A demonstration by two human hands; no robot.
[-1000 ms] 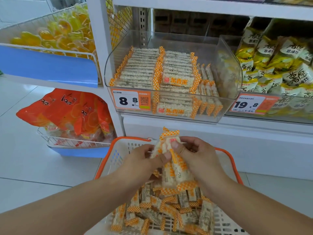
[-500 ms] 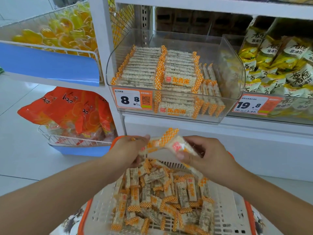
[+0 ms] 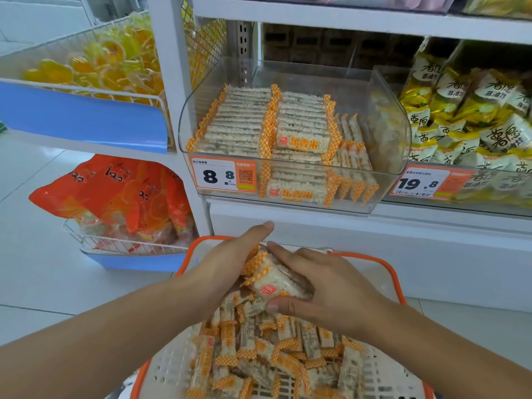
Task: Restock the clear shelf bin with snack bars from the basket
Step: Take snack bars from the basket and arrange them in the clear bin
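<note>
Two hands over basket (image 3: pixel 385 264). Right hand (image 3: pixel 325 295) grips snack bar bundle (image 3: pixel 273 279) between thumb and fingers. Left hand (image 3: pixel 230 263), fingers straight, presses bundle's left side. Clear shelf bin (image 3: pixel 293 139) above hands.

Both bare forearms reach forward and meet. The right hand (image 3: pixel 325 295) lies palm down, fingers stretched leftward and thumb curled beneath, pinching a small bundle of clear-wrapped pale snack bars with orange checked ends (image 3: pixel 269 279). The left hand (image 3: pixel 227 269) presses against the bundle's far side, its index finger pointing straight ahead.
</note>
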